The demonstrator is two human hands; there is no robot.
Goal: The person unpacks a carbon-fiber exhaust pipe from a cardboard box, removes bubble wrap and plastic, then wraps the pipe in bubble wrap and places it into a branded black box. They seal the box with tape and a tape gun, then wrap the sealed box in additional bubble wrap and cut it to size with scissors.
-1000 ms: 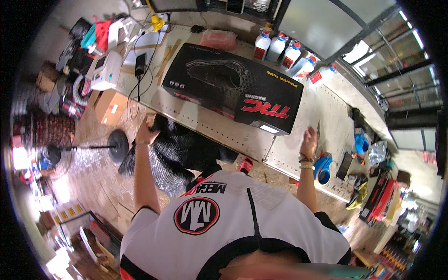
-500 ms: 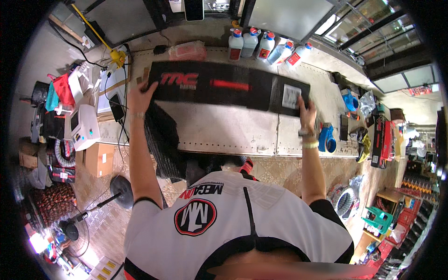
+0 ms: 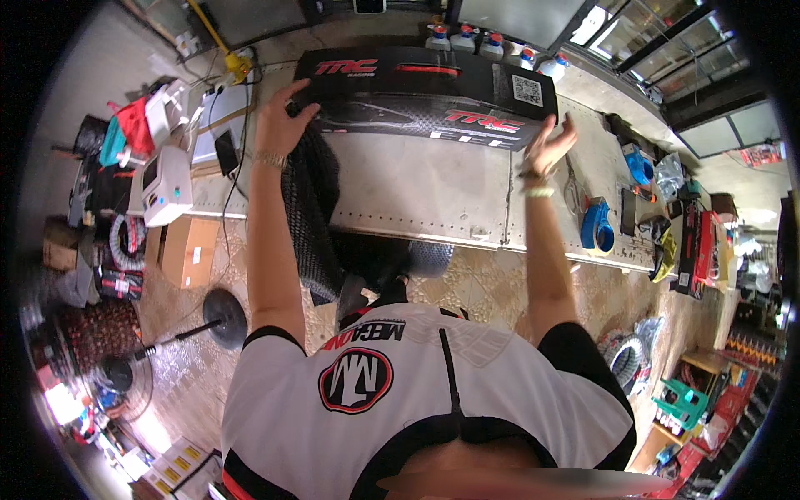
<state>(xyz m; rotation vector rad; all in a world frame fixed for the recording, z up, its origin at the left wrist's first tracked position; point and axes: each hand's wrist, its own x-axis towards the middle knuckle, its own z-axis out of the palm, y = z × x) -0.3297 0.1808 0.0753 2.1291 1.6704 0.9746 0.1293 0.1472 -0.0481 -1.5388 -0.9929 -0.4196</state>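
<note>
A long black cardboard box [image 3: 400, 98] with red and white print lies across the far side of the worktable [image 3: 417, 183]. Its top and its near long face both show. My left hand [image 3: 285, 123] is at the box's left end, thumb and fingers apart. By the near right corner is my right hand [image 3: 550, 150], its fingers spread and no grip on the box visible. I cannot tell whether either hand still touches the cardboard. Black bubble wrap [image 3: 310, 212] hangs over the table's front edge beside my left forearm.
Several bottles with red and blue caps [image 3: 493, 46] stand behind the box. To the right lie blue ring-shaped parts [image 3: 597, 225] and pliers [image 3: 573, 190]. At the left are a white device [image 3: 167, 187], a phone [image 3: 226, 152], cables and a yellow socket block [image 3: 239, 65].
The box, gripped at both ends before, has moved farther back and come to rest with two faces showing. My hands have loosened, and the fingers of the right one have spread.
</note>
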